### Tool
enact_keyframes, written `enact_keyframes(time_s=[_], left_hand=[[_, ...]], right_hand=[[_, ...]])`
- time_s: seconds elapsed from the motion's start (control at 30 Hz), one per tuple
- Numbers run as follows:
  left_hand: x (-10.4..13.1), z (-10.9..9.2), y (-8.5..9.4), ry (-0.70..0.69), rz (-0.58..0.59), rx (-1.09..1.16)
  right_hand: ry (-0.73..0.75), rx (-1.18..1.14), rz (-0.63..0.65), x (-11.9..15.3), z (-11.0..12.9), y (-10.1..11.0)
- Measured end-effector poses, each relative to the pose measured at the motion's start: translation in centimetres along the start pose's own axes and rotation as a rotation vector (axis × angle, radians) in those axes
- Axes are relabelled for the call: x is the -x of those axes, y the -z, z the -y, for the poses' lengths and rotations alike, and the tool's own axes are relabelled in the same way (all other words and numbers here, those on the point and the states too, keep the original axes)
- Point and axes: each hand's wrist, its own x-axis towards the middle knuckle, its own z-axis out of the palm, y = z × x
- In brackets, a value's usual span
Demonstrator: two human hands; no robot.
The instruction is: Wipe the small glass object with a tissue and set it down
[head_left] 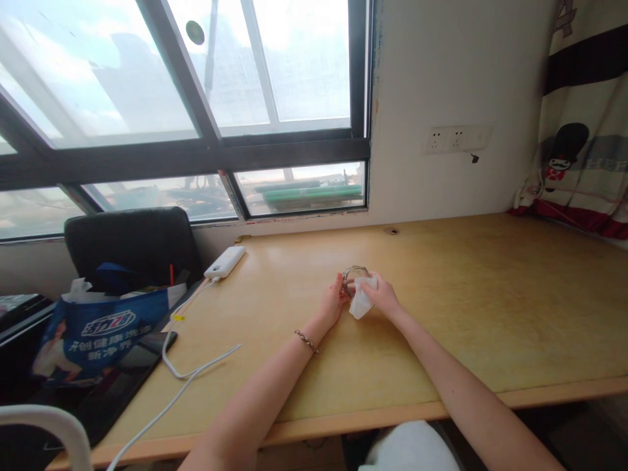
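Over the middle of the wooden table (441, 314), my left hand (334, 299) is closed on the left side of a thin, dark metallic ring-shaped object (357, 269). My right hand (383, 294) pinches a white tissue (362, 298) against the ring's right side. The tissue hangs down between the two hands and covers the ring's lower part. What exactly the ring is, I cannot make out. A braided bracelet (307, 341) circles my left wrist.
A white power bank (225, 262) with a white cable (181, 375) lies at the table's left edge. Beyond that edge are a blue bag (105, 333) and a black chair (132, 242). A window, wall sockets (449, 139) and a curtain (589, 131) stand behind.
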Motion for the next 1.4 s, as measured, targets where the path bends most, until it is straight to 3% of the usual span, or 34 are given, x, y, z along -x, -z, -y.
enact_keyframes(time_s=[0.13, 0.3, 0.47, 0.57, 0.63, 0.77, 0.87, 0.93, 1.07, 1.23, 1.4], left_hand=[[0.0, 0.2, -0.3, -0.027, 0.019, -0.051], [1.1, -0.6, -1.4, -0.048, 0.202, -0.125], [1.6, -1.2, -2.0, -0.059, 0.313, -0.133], [1.5, -1.2, -1.8, -0.044, 0.264, -0.106], [1.5, -1.1, -1.6, -0.021, 0.225, -0.099], [1.2, -1.0, -1.2, 0.003, 0.146, -0.094], [1.0, -0.8, -0.8, 0.056, 0.114, -0.053], [0.9, -0.8, -0.7, 0.112, 0.104, -0.013], [0.9, -1.2, -0.6, 0.156, 0.075, 0.023], [1.1, -1.6, -0.1, 0.244, 0.148, -0.079], [1.2, -1.4, 0.2, 0.211, 0.229, -0.132]], right_hand=[[-0.074, -0.079, 0.038, -0.3, -1.1, -0.6], [-0.202, -0.185, -0.014, -0.2, -1.2, -0.4], [-0.325, -0.46, 0.15, 0.5, -0.1, -0.4], [-0.292, -0.514, 0.263, 0.8, 0.3, -0.4], [-0.257, -0.423, 0.285, 0.7, 0.5, -0.1], [-0.112, -0.091, 0.062, 0.5, 0.7, 1.0], [0.055, -0.035, -0.021, 0.7, 1.1, 1.5], [0.074, -0.079, 0.026, 0.9, 1.4, 1.6], [-0.034, -0.224, 0.181, 1.1, 1.6, 1.5], [-0.108, -0.44, 0.41, 1.1, 1.8, 1.3], [-0.221, -0.566, 0.423, 1.0, 1.9, 0.9]])
